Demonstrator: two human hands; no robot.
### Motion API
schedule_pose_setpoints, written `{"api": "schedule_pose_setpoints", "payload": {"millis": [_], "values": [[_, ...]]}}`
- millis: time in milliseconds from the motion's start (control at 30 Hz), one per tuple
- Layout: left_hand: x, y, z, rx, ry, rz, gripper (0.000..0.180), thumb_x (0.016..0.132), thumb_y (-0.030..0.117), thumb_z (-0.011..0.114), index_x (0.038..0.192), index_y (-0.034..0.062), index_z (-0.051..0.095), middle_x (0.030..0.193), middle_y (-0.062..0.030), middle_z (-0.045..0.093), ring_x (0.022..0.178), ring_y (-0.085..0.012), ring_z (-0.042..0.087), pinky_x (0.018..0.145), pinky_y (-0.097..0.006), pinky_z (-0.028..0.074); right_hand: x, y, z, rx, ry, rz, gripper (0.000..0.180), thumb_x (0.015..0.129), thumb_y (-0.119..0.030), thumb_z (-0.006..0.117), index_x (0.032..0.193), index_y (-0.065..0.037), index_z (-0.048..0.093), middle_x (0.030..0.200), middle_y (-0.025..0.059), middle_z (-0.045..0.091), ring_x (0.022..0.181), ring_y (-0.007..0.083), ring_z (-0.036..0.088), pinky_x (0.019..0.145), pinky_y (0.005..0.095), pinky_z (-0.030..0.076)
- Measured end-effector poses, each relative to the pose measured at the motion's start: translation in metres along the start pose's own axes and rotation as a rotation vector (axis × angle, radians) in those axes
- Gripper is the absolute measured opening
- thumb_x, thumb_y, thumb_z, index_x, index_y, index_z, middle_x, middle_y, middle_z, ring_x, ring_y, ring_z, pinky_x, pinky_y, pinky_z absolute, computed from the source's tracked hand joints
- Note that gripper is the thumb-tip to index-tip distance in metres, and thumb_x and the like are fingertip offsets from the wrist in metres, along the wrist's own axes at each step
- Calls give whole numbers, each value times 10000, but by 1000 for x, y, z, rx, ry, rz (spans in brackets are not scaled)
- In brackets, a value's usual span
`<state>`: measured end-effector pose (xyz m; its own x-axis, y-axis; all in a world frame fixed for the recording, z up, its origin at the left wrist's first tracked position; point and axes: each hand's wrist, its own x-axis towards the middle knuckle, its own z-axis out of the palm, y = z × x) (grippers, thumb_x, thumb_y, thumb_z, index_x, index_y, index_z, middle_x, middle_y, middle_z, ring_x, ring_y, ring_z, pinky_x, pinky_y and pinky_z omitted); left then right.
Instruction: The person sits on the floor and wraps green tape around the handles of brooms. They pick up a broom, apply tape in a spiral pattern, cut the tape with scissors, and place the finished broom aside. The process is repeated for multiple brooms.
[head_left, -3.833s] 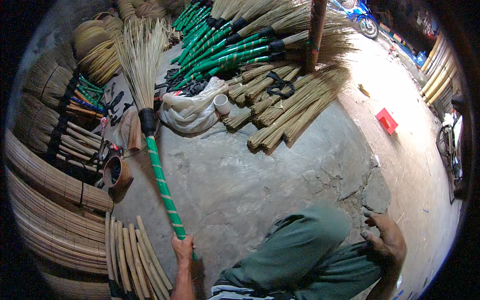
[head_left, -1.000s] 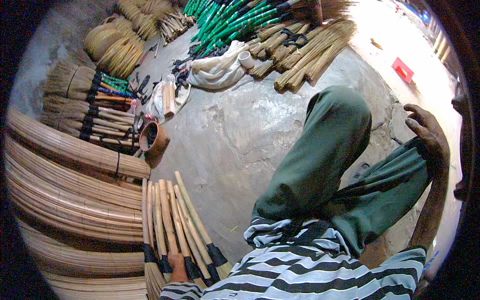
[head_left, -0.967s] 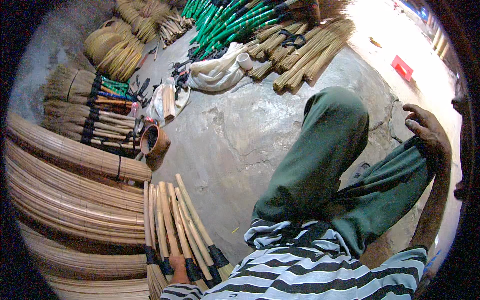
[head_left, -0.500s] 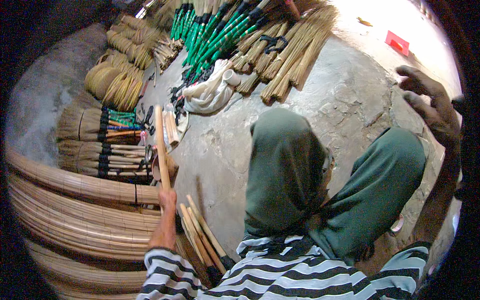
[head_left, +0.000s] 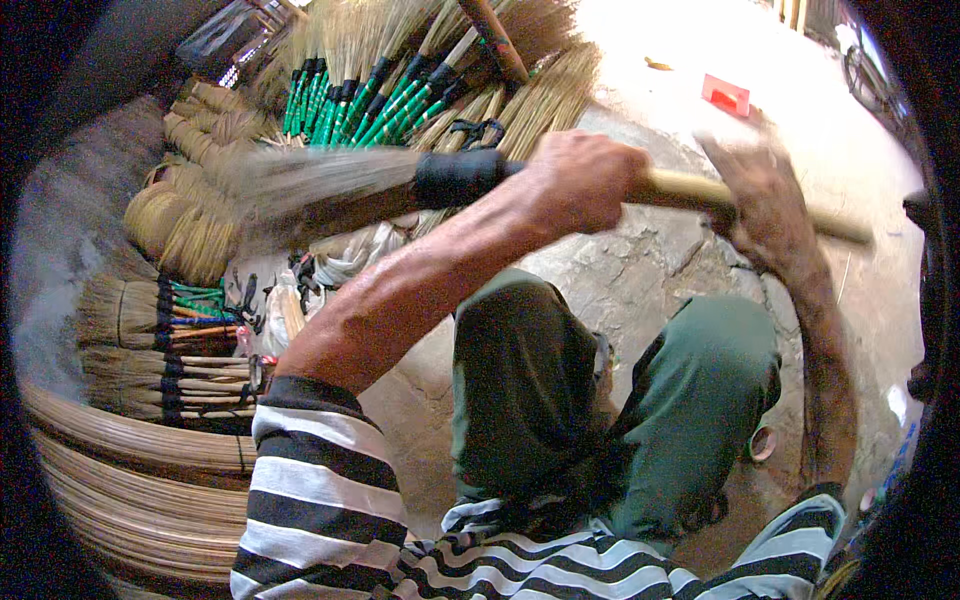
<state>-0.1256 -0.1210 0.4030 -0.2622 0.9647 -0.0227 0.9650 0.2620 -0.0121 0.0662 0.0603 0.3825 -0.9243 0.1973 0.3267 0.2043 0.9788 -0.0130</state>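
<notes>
My left hand (head_left: 585,182) is closed around the pale wooden handle of a broom (head_left: 665,187), just right of its black binding. The broom lies nearly level across the upper middle, its grey-brown bristles fanning left and smeared by motion. My right hand (head_left: 770,205) overlaps the handle near its free end, which pokes out farther right. One finger of that hand stretches up and is blurred; whether the others grip the handle cannot be made out. Below are my bent knees in green trousers (head_left: 520,380).
Brooms with green handles (head_left: 345,112) lie at the back, beside straw bundles (head_left: 555,95). Coiled bundles (head_left: 185,225), finished brooms (head_left: 205,385) and long thin cane bundles (head_left: 150,480) line the left. A red sheet-like item (head_left: 727,96) lies far right; a wheel (head_left: 865,75) stands beyond.
My left hand has risen from the low left, where it held a pale stick, to the upper middle with the broom. My right hand has moved left onto or over the handle. The view has shifted.
</notes>
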Motion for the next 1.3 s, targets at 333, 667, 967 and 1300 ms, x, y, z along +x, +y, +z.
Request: {"api": "schedule_pose_setpoints", "payload": {"millis": [333,667,967,1300], "values": [[-38,79,-66,-9,1204,495,301,804,254,721,1093,186,670,867,-13,634,807,-231,681,889,-492,455,-42,1,84,441,573,114,397,896,-119,802,1253,-78,633,1020,84,692,912,199,666,820,375,554],[-10,67,-79,-859,710,298,767,746,445,905,1234,-33,556,1039,-257,703,1018,-427,684,879,-503,546,-1,-11,110,1352,136,-33,493,1002,-178,692,1445,-53,514,1316,110,640,1200,258,623,1025,465,541],[54,23,13,-762,602,99,472,852,139,822,1276,79,625,927,-187,748,866,-290,756,740,-422,564,-31,-15,130,633,-307,-58,510,947,-348,773,1350,-66,639,1294,185,676,1203,389,643,1050,484,515],[-3,7,297,-783,-17,-497,447,861,280,807,1252,126,653,950,-226,736,927,-467,711,767,-542,542,-249,34,191,799,-195,910,382,936,-168,700,1279,-1,678,1247,200,713,1171,340,686,1048,418,511]]}}
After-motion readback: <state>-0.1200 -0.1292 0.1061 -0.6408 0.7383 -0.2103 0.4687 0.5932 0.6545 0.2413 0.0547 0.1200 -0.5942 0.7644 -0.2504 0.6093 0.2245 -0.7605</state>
